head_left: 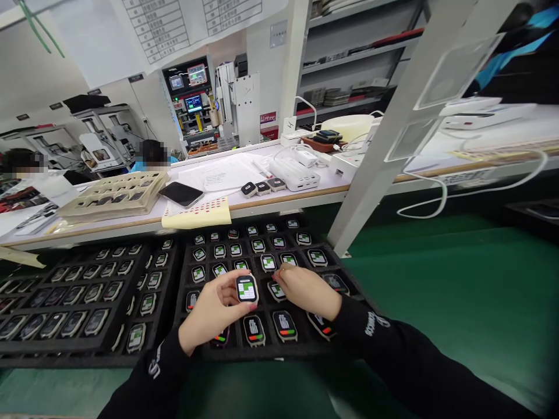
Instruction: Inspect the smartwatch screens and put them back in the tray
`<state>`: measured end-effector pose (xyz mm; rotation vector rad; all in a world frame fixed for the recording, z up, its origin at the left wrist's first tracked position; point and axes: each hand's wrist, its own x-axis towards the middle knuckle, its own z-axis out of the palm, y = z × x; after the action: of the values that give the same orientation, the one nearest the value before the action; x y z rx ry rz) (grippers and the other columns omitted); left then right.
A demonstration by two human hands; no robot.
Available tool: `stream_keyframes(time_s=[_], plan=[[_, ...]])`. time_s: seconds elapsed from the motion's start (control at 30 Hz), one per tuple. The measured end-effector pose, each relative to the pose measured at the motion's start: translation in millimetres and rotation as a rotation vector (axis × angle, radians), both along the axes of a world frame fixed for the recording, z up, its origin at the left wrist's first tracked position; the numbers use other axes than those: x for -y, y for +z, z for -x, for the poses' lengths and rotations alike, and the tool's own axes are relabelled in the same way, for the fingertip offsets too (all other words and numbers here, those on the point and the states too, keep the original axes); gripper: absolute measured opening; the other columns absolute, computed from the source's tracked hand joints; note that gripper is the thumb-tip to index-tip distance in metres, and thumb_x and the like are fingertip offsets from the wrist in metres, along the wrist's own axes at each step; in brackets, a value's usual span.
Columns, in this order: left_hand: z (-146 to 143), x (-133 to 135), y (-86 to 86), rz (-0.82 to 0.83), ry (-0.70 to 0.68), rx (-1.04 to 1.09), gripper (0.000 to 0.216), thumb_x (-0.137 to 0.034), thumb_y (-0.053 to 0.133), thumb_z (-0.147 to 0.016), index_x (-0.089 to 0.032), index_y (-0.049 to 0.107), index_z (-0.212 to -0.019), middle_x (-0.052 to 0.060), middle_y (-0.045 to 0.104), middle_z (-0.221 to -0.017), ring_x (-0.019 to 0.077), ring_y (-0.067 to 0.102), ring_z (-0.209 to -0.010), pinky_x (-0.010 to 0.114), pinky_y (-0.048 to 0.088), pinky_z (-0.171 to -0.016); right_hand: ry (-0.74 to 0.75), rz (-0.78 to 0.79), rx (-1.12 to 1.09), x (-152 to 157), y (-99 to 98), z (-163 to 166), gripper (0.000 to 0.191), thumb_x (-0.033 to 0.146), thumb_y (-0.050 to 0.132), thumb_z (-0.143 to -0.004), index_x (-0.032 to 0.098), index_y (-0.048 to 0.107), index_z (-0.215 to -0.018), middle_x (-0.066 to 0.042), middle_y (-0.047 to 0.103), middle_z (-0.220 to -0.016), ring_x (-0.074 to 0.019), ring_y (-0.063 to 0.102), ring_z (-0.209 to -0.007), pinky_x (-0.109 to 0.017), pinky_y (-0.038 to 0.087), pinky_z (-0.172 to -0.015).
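Note:
My left hand (213, 317) holds a small watch body (247, 289) upright between thumb and fingers, its lit screen showing green and white blocks. My right hand (305, 289) rests palm down on the black foam tray (349, 279) just to the right, fingertips touching another watch body (276, 291) in its pocket. This tray holds several watch bodies with lit screens; the nearest row (285, 326) shows red and green bars. Both arms wear black sleeves with white lettering.
A second black tray (26, 349) of dark-screened watch bodies lies to the left. Behind, a white shelf carries a beige tray (111, 198), a phone (180, 194), a yellow sheet (196, 214), three loose watch bodies (262, 187), chargers and cables. A white post (384, 145) slants on the right. People sit far left.

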<state>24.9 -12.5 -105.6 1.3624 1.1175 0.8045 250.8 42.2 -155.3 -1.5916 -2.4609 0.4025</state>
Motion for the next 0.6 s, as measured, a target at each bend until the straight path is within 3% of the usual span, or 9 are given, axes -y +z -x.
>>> stream_keyframes(time_s=[0.27,0.6], plan=[[7,3,-2.1,0.047,-0.008,0.044,0.064,-0.027,0.084,-0.070,-0.019,0.060,-0.129,0.006,0.067,-0.103,0.0143,0.062,-0.083,0.029,0.052,-0.081,0.205,0.068,0.018,-10,2.0,-6,0.024,0.008,0.047,-0.099,0.015,0.070,-0.094,-0.011,0.064,-0.097,-0.0227,0.066,-0.080,-0.028,0.049,-0.078],[8,5,-11.3,0.053,-0.025,0.075,0.064,-0.026,0.084,-0.070,-0.020,0.059,-0.129,0.007,0.067,-0.104,0.0145,0.062,-0.082,0.030,0.052,-0.082,0.235,0.194,-0.082,-16,6.5,-9,0.032,-0.002,0.038,-0.093,0.013,0.065,-0.097,-0.010,0.069,-0.092,-0.0240,0.067,-0.086,-0.028,0.049,-0.081]])
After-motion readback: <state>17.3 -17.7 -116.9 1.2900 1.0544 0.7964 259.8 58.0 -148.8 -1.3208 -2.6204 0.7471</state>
